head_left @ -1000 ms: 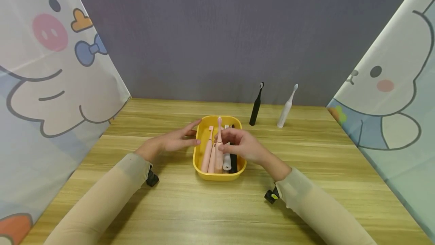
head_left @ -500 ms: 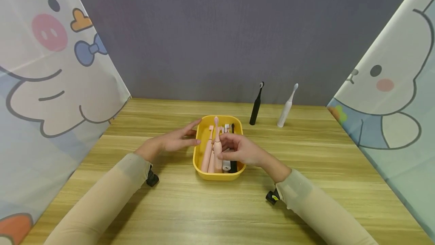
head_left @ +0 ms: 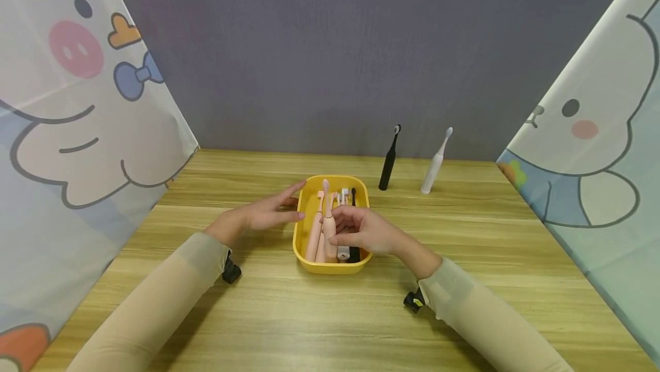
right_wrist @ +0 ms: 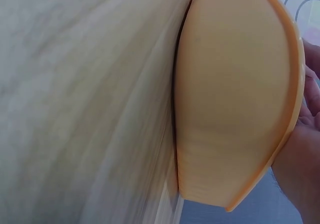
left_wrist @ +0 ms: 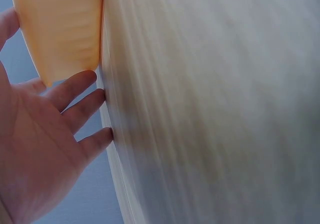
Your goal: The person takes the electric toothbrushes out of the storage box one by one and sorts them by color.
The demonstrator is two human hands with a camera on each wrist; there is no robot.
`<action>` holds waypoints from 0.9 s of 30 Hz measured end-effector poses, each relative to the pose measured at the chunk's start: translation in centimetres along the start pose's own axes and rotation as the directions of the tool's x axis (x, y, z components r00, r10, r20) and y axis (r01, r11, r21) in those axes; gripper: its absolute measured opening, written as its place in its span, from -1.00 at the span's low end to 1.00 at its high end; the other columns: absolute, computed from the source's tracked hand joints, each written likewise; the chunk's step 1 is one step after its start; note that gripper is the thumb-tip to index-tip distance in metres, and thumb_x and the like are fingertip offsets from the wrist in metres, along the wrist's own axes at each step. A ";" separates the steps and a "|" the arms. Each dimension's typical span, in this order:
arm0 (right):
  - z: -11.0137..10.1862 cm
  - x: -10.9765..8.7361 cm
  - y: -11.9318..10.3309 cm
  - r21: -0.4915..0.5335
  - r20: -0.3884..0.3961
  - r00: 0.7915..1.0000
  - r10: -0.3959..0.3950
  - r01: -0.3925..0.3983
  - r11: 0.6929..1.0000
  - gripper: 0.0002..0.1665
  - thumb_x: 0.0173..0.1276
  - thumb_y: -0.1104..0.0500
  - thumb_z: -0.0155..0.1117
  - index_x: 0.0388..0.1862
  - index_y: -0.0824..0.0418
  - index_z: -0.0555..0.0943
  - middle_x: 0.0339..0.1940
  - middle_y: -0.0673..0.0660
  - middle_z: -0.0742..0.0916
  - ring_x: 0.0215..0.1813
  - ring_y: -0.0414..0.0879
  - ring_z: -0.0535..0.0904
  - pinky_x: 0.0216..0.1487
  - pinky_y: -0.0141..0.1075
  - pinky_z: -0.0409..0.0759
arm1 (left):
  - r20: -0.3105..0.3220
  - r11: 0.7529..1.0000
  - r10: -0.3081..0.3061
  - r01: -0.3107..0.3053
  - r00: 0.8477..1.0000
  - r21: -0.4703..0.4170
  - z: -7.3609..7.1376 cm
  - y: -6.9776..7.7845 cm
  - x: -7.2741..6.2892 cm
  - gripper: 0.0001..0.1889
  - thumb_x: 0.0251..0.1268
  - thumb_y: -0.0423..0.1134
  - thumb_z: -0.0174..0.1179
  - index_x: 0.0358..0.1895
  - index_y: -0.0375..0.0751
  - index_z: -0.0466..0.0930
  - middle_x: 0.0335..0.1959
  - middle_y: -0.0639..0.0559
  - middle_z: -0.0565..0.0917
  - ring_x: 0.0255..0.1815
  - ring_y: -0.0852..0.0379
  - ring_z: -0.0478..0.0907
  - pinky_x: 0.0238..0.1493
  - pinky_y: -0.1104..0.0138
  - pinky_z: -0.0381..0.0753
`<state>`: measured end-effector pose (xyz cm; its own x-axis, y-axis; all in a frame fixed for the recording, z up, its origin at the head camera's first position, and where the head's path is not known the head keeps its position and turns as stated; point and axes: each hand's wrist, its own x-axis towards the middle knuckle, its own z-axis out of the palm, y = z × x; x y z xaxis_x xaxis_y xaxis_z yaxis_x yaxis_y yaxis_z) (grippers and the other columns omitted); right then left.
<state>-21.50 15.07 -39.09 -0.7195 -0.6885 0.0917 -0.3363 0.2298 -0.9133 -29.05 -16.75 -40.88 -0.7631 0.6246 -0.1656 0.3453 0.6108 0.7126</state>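
Observation:
A yellow plastic basket (head_left: 332, 269) stands on the table with several electric toothbrushes inside. My right hand (head_left: 378, 231) reaches over its right side and pinches a pink electric toothbrush (head_left: 329, 224) between thumb and fingers, brush head pointing away from me. Beside it in the basket lie another pink toothbrush (head_left: 313, 240), a white one (head_left: 343, 254) and a black one (head_left: 354, 255), partly covered by my right hand. At the basket's left wall is my left hand (head_left: 265, 211). In the left wrist view its extended fingers (left_wrist: 75, 89) touch the basket's side (left_wrist: 60, 29).
Behind the basket to the right, a black electric toothbrush (head_left: 388, 168) and a white electric toothbrush (head_left: 433, 171) stand upright on the wood-grain table (head_left: 309, 320). A grey panel (head_left: 330, 62) closes the back, and cartoon-printed sheets (head_left: 103, 148) hang at both sides.
My right hand has shifted slightly left and lower with the pink toothbrush, uncovering more brush heads in the basket. My left hand stays against the basket.

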 end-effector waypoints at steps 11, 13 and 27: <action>0.1 -0.2 0.1 -0.018 -0.095 0.995 0.000 -0.002 1.000 -0.51 0.57 0.22 0.46 0.41 0.25 0.65 0.08 0.17 0.83 0.08 -0.10 0.76 0.11 -0.27 0.77 | -0.005 1.000 0.000 0.000 1.000 -0.017 0.1 0.0 0.0 0.01 0.62 0.31 0.16 0.85 0.33 -0.32 0.73 -0.30 0.31 0.73 -0.38 0.26 0.72 -0.38 0.11; 0.0 -0.2 0.0 -0.002 -0.108 0.994 -0.007 0.007 1.000 -0.51 0.58 0.23 0.45 0.42 0.30 0.63 0.08 0.19 0.83 0.08 -0.11 0.76 0.11 -0.28 0.77 | -0.003 1.000 0.002 -0.002 1.000 -0.029 0.2 0.1 0.0 0.01 0.62 0.30 0.17 0.85 0.31 -0.31 0.73 -0.30 0.32 0.73 -0.37 0.26 0.72 -0.37 0.11; -2.6 -0.6 -1.2 0.109 -0.306 0.943 -0.131 0.172 0.979 -0.44 0.58 0.35 0.38 0.49 0.41 0.54 0.25 0.28 0.79 0.14 -0.15 0.77 0.17 -0.26 0.82 | -0.006 1.000 0.006 -0.007 1.000 -0.021 0.2 -0.1 0.0 0.01 0.62 0.32 0.16 0.85 0.34 -0.33 0.73 -0.32 0.30 0.74 -0.40 0.24 0.72 -0.40 0.08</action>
<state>-22.26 16.97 -37.03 -0.8202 -0.4690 0.3276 -0.3863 0.0318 -0.9218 -29.00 -16.70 -41.07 -0.7642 0.6257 -0.1569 0.3385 0.5961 0.7281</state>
